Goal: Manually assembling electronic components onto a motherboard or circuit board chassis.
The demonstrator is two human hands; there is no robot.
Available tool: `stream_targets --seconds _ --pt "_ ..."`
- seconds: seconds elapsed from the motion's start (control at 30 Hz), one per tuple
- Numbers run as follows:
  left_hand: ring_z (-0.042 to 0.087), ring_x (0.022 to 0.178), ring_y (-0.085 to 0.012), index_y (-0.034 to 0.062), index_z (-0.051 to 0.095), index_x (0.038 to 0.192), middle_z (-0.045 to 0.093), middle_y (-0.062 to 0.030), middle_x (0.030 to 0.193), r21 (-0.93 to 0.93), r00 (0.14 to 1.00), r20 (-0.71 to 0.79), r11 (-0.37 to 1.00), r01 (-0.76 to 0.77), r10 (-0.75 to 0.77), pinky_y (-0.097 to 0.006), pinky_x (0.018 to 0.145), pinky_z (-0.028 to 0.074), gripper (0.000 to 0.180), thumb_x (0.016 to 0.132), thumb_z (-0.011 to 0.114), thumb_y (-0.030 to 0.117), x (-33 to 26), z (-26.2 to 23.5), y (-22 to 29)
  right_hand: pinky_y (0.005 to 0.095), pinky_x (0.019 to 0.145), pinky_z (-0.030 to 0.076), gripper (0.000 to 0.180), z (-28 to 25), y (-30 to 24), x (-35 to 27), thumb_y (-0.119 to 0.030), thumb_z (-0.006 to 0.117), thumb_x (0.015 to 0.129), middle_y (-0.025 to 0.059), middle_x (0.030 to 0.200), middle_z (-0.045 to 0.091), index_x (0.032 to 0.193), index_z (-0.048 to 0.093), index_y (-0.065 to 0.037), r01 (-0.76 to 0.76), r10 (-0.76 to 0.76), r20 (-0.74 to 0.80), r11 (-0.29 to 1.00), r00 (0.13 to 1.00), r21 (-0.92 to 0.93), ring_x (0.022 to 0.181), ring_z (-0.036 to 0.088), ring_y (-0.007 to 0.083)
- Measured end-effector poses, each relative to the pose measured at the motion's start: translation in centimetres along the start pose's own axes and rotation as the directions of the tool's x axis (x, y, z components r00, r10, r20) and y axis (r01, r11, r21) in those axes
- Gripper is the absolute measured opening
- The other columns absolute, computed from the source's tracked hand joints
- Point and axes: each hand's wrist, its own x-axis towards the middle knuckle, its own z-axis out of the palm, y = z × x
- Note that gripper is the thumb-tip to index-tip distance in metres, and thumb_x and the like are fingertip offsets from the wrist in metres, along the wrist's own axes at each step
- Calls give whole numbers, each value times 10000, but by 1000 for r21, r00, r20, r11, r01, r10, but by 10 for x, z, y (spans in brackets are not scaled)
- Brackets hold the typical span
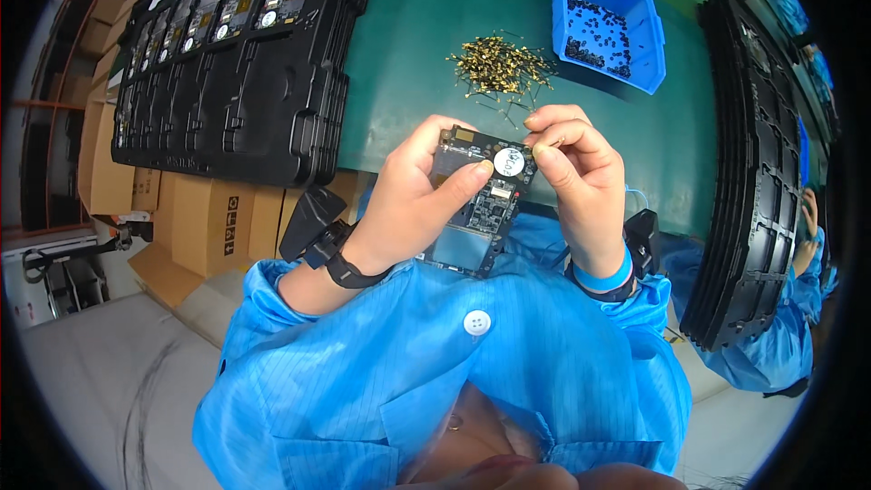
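Note:
My left hand [422, 195] grips a dark circuit board [491, 204] by its left side, thumb lying over the face. The board tilts upward in front of my chest. A round white sticker [509, 161] with handwriting sits near its upper right corner. Against that corner, my right hand [581, 177] is closed in a pinch, thumb and fingertips together. Whatever is between those fingertips is too small to make out. Just beyond the board lies a pile of small gold-tipped parts with thin black leads [502, 68], a few of them strayed toward my right fingers.
A blue bin [651, 41] holding small black pieces stands at the far right of the green table [408, 54]. Black trays [263, 100] with circuit boards are stacked at left, more black trays [735, 181] at right. Cardboard boxes [204, 227] stand below left. Another person's hand [807, 218] shows far right.

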Motion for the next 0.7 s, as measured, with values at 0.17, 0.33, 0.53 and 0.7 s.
stream_targets --seconds 0.17,0.33,0.53,0.7 --pt "539 841 -75 -10 484 1008 575 -45 895 -58 1000 -25 998 6 -7 -234 716 463 241 826 583 113 3 1 0 275 830 394 28 -3 4 1 -30 574 806 80 1026 524 830 576 -16 20 -20 -13 999 1000 -26 935 505 143" --pt "543 852 -84 -11 476 1034 575 -53 946 -112 991 -124 992 -62 48 -233 730 461 234 838 559 87 4 2 1 298 840 412 20 -2 0 -1 -43 566 817 94 1083 521 829 572 -28 -71 81 -60 987 995 145 931 544 162" --pt "542 876 -101 -8 449 1073 562 -71 987 -252 946 -310 952 -176 93 -249 776 450 238 869 508 99 11 -4 -3 311 863 405 18 -2 0 -7 -42 561 817 108 1163 496 827 575 -38 -209 196 86 958 977 194 1024 515 176" --pt "534 937 -138 11 418 1121 542 -88 1045 -409 874 -480 861 -302 79 -279 833 430 243 907 446 121 14 -12 -9 291 860 395 43 0 -4 -15 3 601 757 103 988 596 785 583 -24 -27 134 340 953 931 -302 1093 491 224"
